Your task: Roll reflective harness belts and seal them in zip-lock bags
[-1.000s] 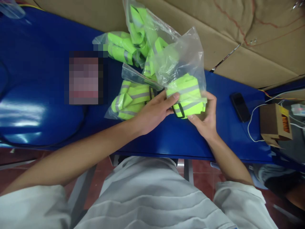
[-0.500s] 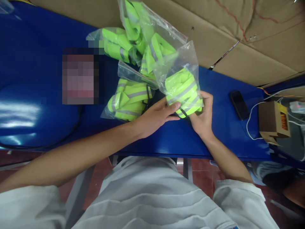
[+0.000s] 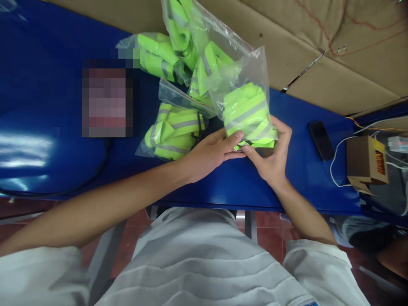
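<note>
A folded neon-yellow vest with grey reflective stripes (image 3: 247,114) sits inside a clear plastic bag (image 3: 251,70) that stands up from it. My left hand (image 3: 208,152) grips the bag's near left corner with thumb and fingers pinched. My right hand (image 3: 270,157) cups the bag's near right side, fingers curled round it. Both hands hold it just above the blue table (image 3: 57,106).
Several more bagged neon vests (image 3: 174,131) lie piled behind my left hand, against a brown cardboard wall (image 3: 334,51). A black phone (image 3: 320,140), a white cable (image 3: 336,163) and a small cardboard box (image 3: 366,163) lie at the right. A blurred patch (image 3: 106,102) is at the left.
The vest has slid deeper into the bag, and the bag has tipped from lying towards me to more upright. Both hands have closed in at its near edge.
</note>
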`<action>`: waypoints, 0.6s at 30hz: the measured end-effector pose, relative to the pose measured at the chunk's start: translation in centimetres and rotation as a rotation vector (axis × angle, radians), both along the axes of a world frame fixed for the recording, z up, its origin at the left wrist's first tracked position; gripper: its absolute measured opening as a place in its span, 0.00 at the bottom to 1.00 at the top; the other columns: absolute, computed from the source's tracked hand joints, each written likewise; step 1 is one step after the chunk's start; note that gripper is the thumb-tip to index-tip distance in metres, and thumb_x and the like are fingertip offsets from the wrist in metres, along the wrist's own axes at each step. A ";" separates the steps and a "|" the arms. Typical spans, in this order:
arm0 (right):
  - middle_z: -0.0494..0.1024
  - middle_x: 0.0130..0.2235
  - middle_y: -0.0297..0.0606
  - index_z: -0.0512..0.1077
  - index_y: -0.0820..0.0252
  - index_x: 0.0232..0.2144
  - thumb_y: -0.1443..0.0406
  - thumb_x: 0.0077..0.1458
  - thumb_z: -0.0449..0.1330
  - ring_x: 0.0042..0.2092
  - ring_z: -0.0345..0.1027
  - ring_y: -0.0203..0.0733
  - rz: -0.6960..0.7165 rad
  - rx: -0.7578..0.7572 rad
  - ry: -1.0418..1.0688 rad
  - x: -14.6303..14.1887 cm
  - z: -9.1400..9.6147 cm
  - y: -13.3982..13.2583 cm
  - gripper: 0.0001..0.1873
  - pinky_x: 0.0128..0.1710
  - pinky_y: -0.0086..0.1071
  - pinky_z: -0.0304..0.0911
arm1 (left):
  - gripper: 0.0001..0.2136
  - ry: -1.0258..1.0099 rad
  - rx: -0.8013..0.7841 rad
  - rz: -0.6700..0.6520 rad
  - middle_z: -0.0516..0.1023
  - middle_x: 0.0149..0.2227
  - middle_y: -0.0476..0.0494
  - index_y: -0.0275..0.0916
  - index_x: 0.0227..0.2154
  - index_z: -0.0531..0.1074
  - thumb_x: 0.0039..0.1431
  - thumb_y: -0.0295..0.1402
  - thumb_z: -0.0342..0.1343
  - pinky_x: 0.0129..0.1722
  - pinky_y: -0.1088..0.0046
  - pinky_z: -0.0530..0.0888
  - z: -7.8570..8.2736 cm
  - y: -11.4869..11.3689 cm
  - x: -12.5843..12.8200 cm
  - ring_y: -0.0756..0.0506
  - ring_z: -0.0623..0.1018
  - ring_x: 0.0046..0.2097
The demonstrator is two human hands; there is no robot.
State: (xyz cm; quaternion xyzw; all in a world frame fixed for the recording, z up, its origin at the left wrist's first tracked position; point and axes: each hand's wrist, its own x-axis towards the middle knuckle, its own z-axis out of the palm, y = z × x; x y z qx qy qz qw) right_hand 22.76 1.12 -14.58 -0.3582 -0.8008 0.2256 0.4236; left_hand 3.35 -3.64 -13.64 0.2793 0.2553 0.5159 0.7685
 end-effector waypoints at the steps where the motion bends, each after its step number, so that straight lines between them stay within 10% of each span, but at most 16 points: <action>1: 0.67 0.61 0.47 0.59 0.50 0.65 0.53 0.59 0.70 0.65 0.65 0.55 -0.013 -0.015 0.012 -0.1 0.0 -0.1 0.38 0.64 0.52 0.69 | 0.20 -0.002 0.004 -0.006 0.72 0.67 0.42 0.46 0.58 0.75 0.67 0.46 0.62 0.69 0.47 0.66 -0.1 -0.1 0.1 0.34 0.67 0.71; 12: 0.71 0.56 0.47 0.61 0.49 0.59 0.51 0.59 0.69 0.54 0.74 0.51 -0.110 -0.149 0.029 -0.7 -1.5 -0.2 0.32 0.52 0.48 0.77 | 0.20 0.065 -0.030 0.002 0.67 0.70 0.42 0.48 0.60 0.73 0.69 0.44 0.60 0.65 0.49 0.70 -0.8 -0.9 1.7 0.36 0.67 0.70; 18: 0.66 0.67 0.41 0.57 0.44 0.68 0.47 0.61 0.66 0.64 0.69 0.53 0.197 -0.270 -0.084 1.1 1.4 1.1 0.39 0.57 0.47 0.75 | 0.22 0.080 -0.098 0.020 0.82 0.54 0.35 0.37 0.52 0.77 0.65 0.50 0.63 0.59 0.58 0.75 0.4 -0.1 -0.2 0.36 0.79 0.59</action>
